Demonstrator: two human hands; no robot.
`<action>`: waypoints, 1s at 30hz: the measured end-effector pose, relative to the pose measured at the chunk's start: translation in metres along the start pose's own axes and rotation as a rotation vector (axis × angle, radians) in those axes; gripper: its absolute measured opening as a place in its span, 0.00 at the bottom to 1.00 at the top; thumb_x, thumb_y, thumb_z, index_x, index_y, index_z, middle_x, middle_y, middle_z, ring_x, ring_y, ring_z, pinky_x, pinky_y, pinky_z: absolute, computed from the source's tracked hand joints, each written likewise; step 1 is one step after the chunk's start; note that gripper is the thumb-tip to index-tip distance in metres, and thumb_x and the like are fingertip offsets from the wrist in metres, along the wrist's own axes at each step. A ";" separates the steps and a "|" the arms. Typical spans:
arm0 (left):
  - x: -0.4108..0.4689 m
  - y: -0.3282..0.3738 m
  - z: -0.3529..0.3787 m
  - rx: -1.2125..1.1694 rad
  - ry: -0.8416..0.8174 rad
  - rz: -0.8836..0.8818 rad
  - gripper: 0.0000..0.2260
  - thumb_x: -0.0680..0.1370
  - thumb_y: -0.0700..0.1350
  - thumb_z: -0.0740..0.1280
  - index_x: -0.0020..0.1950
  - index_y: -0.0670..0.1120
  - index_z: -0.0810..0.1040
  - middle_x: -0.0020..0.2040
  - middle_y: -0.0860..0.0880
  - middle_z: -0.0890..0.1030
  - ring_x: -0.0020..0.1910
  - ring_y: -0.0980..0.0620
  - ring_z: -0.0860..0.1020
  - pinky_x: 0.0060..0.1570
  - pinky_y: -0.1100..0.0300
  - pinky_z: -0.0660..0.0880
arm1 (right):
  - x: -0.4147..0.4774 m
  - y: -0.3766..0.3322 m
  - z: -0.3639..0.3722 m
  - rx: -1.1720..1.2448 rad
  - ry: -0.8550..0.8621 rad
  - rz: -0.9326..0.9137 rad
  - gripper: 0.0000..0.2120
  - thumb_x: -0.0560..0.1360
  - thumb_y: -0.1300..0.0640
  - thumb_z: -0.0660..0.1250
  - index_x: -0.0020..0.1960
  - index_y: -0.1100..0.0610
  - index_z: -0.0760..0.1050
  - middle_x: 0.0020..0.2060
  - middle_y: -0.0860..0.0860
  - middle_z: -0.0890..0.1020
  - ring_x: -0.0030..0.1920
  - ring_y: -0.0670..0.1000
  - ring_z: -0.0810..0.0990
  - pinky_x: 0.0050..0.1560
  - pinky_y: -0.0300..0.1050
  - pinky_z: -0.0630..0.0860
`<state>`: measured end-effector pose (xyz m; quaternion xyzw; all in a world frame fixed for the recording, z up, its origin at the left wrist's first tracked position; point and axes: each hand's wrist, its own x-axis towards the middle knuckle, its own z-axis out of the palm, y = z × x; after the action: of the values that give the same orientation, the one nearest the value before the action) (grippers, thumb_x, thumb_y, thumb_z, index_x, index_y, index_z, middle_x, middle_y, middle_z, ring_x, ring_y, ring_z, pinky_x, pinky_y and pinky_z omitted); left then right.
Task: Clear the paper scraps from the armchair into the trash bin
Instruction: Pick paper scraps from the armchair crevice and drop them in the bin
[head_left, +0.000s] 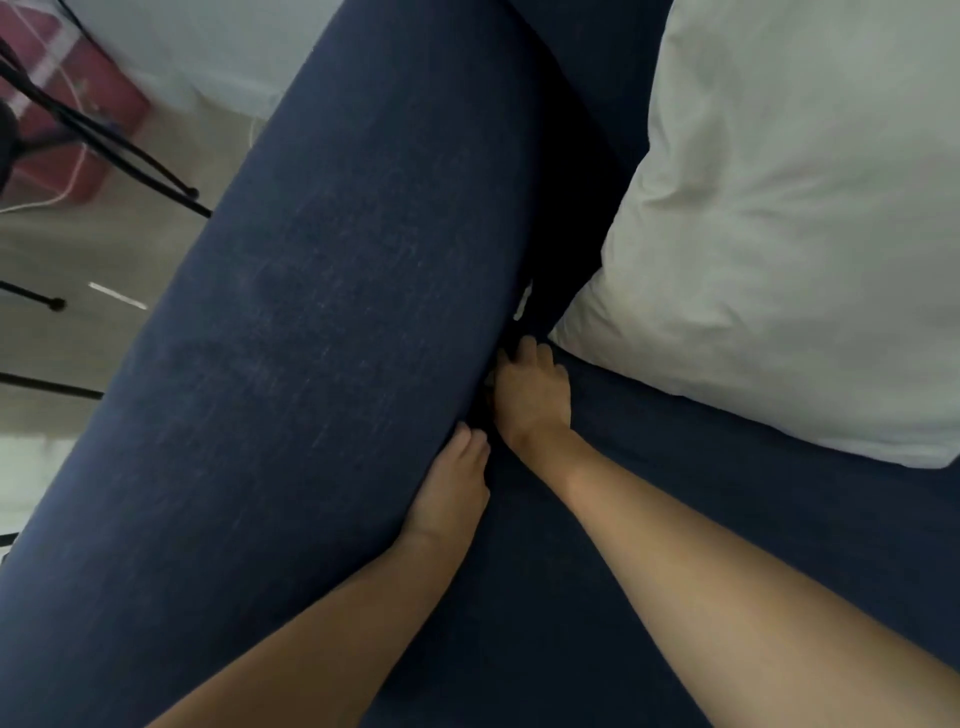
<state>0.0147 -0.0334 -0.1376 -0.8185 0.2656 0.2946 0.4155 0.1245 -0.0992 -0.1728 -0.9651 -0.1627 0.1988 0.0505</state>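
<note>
The dark blue armchair fills the view, with its broad armrest (322, 322) on the left and the seat cushion (675, 483) on the right. A white paper scrap (523, 302) pokes out of the dark gap between them. Just below that scrap, my right hand (532, 397) reaches into the gap with its fingertips curled down out of sight. My left hand (451, 486) lies flat against the armrest's inner side, its fingertips at the crease, holding nothing. No trash bin is in view.
A large white pillow (789, 223) lies on the seat at the right, its corner close to my right hand. On the floor to the left stand thin black legs (130, 156), a red object (62, 98) and a white cable.
</note>
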 end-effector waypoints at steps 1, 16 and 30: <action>0.001 0.000 -0.001 -0.011 0.005 0.000 0.21 0.80 0.54 0.64 0.71 0.47 0.72 0.64 0.43 0.70 0.62 0.41 0.64 0.68 0.43 0.55 | 0.001 -0.001 0.002 0.003 0.024 0.006 0.11 0.81 0.60 0.64 0.62 0.58 0.78 0.63 0.58 0.75 0.62 0.59 0.74 0.55 0.50 0.72; -0.030 -0.015 -0.020 -0.400 0.049 -0.079 0.07 0.80 0.40 0.62 0.55 0.44 0.78 0.54 0.42 0.77 0.56 0.43 0.70 0.61 0.49 0.64 | -0.011 0.045 -0.051 0.638 -0.084 -0.062 0.17 0.85 0.55 0.62 0.45 0.62 0.84 0.37 0.54 0.86 0.36 0.51 0.84 0.42 0.50 0.82; -0.159 -0.125 -0.042 -1.545 0.672 -0.542 0.07 0.82 0.43 0.62 0.57 0.49 0.78 0.51 0.55 0.79 0.49 0.54 0.74 0.49 0.57 0.74 | -0.082 0.038 -0.219 0.821 0.100 -0.100 0.10 0.83 0.53 0.66 0.47 0.53 0.84 0.35 0.47 0.86 0.32 0.41 0.82 0.34 0.30 0.74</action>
<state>0.0013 0.0256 0.0598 -0.9486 -0.1030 0.0271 -0.2981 0.1519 -0.1695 0.0520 -0.8641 -0.1138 0.1976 0.4486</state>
